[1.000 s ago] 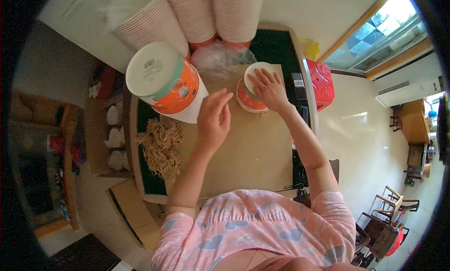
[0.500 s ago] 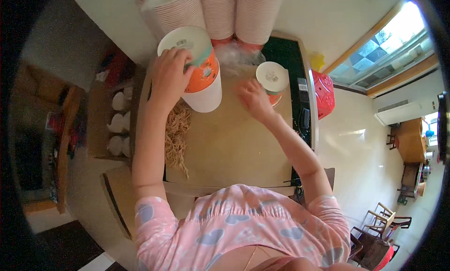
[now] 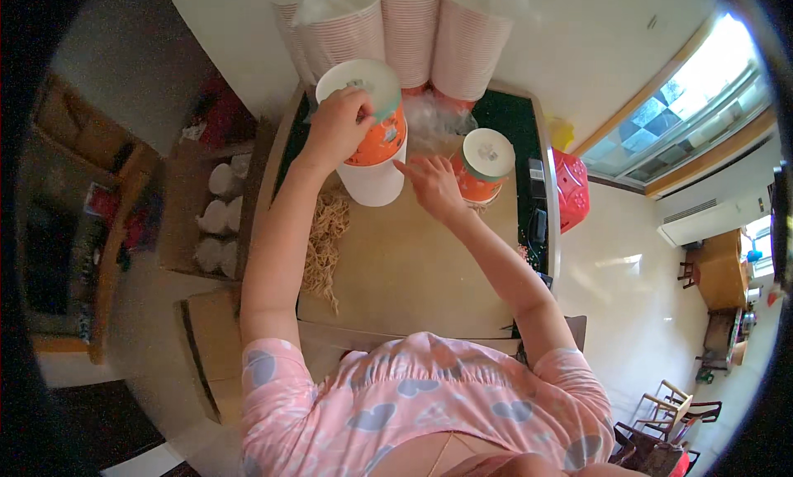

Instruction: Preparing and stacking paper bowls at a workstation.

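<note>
An upside-down orange paper cup (image 3: pixel 382 138) with a green band and a pale base sits over a white cup (image 3: pixel 373 184) in a tall stack. My left hand (image 3: pixel 334 130) is closed at its upper edge, fingertips on the base and the thumb beside the green band. To the right, my right hand (image 3: pixel 436 186) holds nothing, its fingers apart and one stretched toward the white cup. Just beyond that hand, a shorter upside-down orange cup (image 3: pixel 479 188) rests on the board, a small printed mark on its pale base (image 3: pixel 489 152).
Tall stacks of white cups (image 3: pixel 340 35) in clear plastic stand at the table's back. Brown paper shreds (image 3: pixel 328 246) lie along the left side of the tan board (image 3: pixel 413 270). A cardboard box (image 3: pixel 186 229) with white rounded items is left of the table; a red stool (image 3: pixel 570 192) stands right.
My right hand has moved left, away from the shorter cup and toward the tall stack, its fingers spreading. My left hand has shifted slightly right over the orange cup. The whole view has shifted a little.
</note>
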Demonstrator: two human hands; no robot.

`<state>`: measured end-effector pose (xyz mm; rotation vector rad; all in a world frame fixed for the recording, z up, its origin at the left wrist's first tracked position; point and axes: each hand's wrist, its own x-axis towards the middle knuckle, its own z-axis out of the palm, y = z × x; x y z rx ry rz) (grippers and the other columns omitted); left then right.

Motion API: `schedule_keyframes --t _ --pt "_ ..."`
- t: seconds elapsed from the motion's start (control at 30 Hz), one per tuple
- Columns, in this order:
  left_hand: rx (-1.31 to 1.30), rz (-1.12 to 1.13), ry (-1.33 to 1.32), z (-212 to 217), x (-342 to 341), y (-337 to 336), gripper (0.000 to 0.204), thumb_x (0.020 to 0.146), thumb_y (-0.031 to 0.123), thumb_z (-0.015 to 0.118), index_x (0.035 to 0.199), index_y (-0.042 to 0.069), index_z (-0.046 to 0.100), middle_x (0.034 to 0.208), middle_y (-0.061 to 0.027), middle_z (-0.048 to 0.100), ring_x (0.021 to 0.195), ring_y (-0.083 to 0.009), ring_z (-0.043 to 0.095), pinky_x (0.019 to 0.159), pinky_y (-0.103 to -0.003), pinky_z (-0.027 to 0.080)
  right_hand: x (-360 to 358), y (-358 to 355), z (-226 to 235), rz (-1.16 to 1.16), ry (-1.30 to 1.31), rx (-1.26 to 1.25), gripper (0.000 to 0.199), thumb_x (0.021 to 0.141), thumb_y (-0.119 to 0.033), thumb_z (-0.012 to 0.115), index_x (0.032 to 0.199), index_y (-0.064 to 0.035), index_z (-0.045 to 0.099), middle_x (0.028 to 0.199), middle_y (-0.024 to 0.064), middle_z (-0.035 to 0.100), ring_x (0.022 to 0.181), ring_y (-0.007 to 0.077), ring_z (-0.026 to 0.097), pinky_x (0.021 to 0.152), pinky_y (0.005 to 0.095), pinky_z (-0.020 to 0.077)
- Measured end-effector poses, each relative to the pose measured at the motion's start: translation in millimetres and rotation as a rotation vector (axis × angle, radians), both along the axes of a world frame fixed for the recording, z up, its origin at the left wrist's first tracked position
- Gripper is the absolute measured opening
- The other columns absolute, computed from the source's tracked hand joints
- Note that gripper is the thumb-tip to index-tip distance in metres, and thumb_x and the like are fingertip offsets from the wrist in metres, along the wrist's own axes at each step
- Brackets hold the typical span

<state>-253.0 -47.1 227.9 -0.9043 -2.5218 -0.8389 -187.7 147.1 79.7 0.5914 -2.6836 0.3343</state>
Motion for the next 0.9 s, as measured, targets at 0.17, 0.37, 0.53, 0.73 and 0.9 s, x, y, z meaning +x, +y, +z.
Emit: schedule_keyframes --t 0.17,0.37,0.53,0.73,0.9 --pt "0.007 -0.008 -0.071 4 1 1 0.017 0.074 0.011 0.065 0.08 0.0 0.053 0.085 -0.015 0.056 0.083 -0.0341 0.056 0.073 -0.04 0.044 -3 -2 -2 -0.016 0.021 0.014 0.049 0.075 -0.009 0.054 0.123 -0.021 0.052 0.113 0.0074 0.053 0.103 0.0262 0.049 0.094 0.0462 0.0329" --pt "-0.029 -0.05 -0.128 0 -18 -3 0.016 0.075 0.006 0.064 0.08 -0.002 0.052 0.083 -0.0136 0.055 0.07 -0.0267 0.06 0.055 -0.035 0.051 -8 -9 5 0.0 0.072 0.06 0.044 0.077 -0.01 0.051 0.12 -0.0206 0.054 0.112 0.0066 0.053 0.104 0.0252 0.049 0.093 0.0462 0.0336" --pt "-0.027 -0.068 -0.158 4 -29 0 0.015 0.074 0.003 0.064 0.079 -0.002 0.05 0.08 -0.0117 0.055 0.065 -0.0215 0.06 0.044 -0.031 0.053 -10 -11 11 -0.03 0.007 0.074 0.042 0.077 -0.01 0.05 0.118 -0.0197 0.055 0.109 0.0056 0.055 0.101 0.0238 0.051 0.091 0.0439 0.0349" --pt "-0.014 -0.072 -0.102 16 -29 -10 0.014 0.074 0.003 0.064 0.08 0.0 0.051 0.073 -0.0099 0.054 0.063 -0.0188 0.059 0.046 -0.032 0.051 -9 -16 9 0.022 0.015 0.012 0.044 0.076 -0.007 0.051 0.118 -0.0183 0.055 0.105 0.0064 0.057 0.099 0.0242 0.052 0.091 0.0433 0.0355" --pt "0.188 0.083 -0.227 74 -13 -31 0.012 0.081 0.014 0.06 0.086 0.003 0.057 0.072 -0.0055 0.061 0.066 -0.0161 0.059 0.054 -0.03 0.049 -4 -22 12 0.01 -0.041 0.036 0.047 0.074 -0.006 0.053 0.12 -0.0185 0.053 0.105 0.0076 0.057 0.097 0.0249 0.053 0.089 0.0427 0.0374"
